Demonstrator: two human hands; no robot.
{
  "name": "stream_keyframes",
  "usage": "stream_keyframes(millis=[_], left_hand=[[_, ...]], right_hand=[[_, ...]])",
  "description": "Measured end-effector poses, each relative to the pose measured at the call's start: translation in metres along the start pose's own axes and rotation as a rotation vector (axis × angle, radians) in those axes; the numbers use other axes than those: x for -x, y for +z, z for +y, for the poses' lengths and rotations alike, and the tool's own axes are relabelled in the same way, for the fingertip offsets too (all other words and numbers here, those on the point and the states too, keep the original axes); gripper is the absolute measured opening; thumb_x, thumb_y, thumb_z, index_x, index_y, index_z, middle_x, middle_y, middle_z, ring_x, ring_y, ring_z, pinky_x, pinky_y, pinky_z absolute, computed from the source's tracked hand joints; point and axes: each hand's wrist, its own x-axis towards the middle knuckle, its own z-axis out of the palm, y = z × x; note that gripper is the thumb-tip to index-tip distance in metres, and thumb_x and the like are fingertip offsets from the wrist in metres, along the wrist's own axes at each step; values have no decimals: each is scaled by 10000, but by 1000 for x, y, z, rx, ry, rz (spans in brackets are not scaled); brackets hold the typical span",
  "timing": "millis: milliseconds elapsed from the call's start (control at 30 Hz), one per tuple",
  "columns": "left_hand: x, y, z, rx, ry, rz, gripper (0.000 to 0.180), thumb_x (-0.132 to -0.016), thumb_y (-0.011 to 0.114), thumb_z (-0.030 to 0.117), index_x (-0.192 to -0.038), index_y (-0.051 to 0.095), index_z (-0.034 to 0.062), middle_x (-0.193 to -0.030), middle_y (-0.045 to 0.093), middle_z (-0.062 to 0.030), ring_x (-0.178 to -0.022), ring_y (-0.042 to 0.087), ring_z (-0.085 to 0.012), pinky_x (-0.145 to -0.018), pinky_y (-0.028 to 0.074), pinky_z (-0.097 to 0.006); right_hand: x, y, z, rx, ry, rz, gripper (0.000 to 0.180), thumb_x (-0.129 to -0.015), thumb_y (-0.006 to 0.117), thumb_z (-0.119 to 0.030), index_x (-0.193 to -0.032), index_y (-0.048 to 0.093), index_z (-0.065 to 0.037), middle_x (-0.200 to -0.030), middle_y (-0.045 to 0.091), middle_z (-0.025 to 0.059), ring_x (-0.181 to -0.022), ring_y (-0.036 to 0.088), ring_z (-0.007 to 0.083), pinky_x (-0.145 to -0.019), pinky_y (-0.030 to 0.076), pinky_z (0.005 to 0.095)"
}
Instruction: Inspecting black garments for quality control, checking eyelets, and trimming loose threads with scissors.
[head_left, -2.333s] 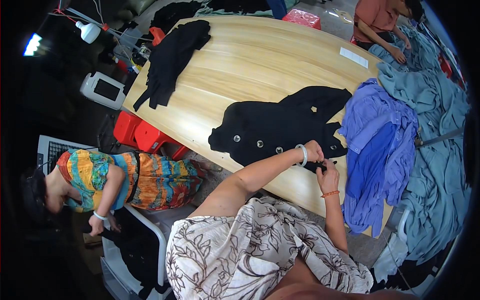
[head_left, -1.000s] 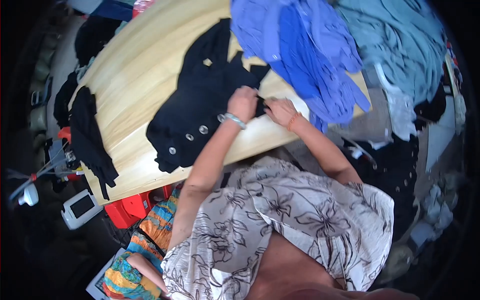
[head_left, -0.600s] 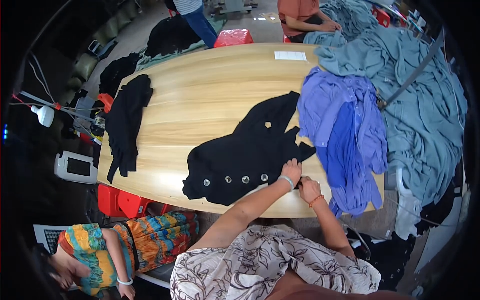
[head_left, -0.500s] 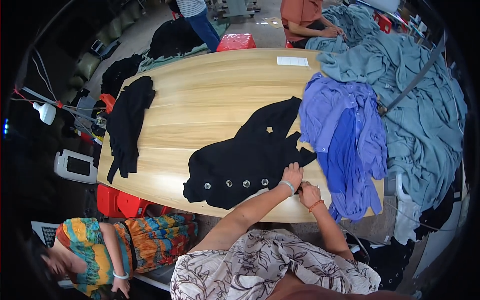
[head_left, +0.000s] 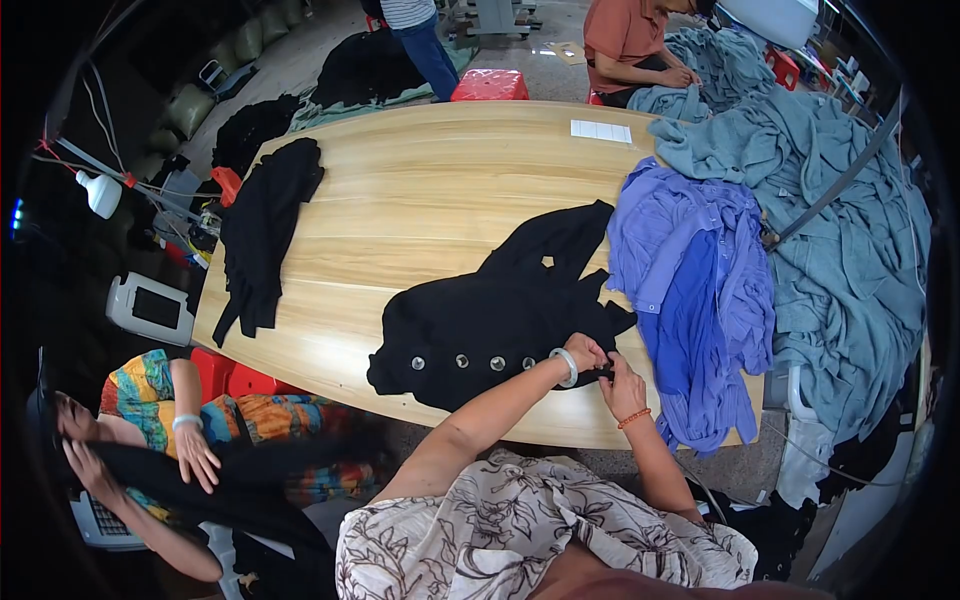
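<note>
A black garment [head_left: 500, 315] with a row of pale buttons lies spread on the wooden table [head_left: 430, 190]. My left hand [head_left: 585, 352], with a pale bangle on the wrist, pinches the garment's near right edge. My right hand [head_left: 622, 378], with an orange bracelet, grips the same edge right beside it. Both hands meet over the table's near rim.
A blue-violet clothes pile [head_left: 695, 290] lies just right of my hands, with a grey-green pile [head_left: 840, 250] beyond. Another black garment [head_left: 262, 235] hangs off the table's left end. A person in colourful clothes [head_left: 170, 430] sits low left. Two people [head_left: 630, 40] work at the far end.
The view has swung about and settled; the table now sits straight ahead. My hands stay together on the black garment's edge. The seated person at left has shifted.
</note>
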Motion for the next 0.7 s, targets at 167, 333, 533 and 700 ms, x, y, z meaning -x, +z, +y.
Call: stream_keyframes(millis=[167,333,533,700], left_hand=[[18,-5,-2,-126,218,-110,235,-691,773,155,-838,701,-13,-751,690,-76,-667,621,-105,-641,505,-245],[49,-4,-3,-482,469,-146,336,-695,736,142,-986,669,-11,-921,671,-125,-846,655,-219,-778,521,-322],[53,6,-11,-705,623,156,139,-695,635,94,-819,694,78,-808,629,-125,-767,616,-321,-707,505,-418],[60,4,-3,-737,600,161,105,-728,614,100,-821,661,99,-840,619,-84,-866,601,-286,-725,443,-425]], right_hand=[[5,2,17,96,-125,-63,360,-771,630,-148,-1087,558,10,-918,627,236,-824,619,395,-735,506,458],[11,-3,24,-45,-198,-119,320,-775,612,-141,-1043,602,34,-921,621,250,-830,610,409,-769,497,453],[7,5,40,-47,-237,-215,307,-744,519,2,-1038,606,19,-894,606,244,-858,586,410,-801,474,448],[3,-1,27,-53,-284,-103,240,-742,492,48,-943,625,39,-878,609,243,-826,596,421,-766,486,456]])
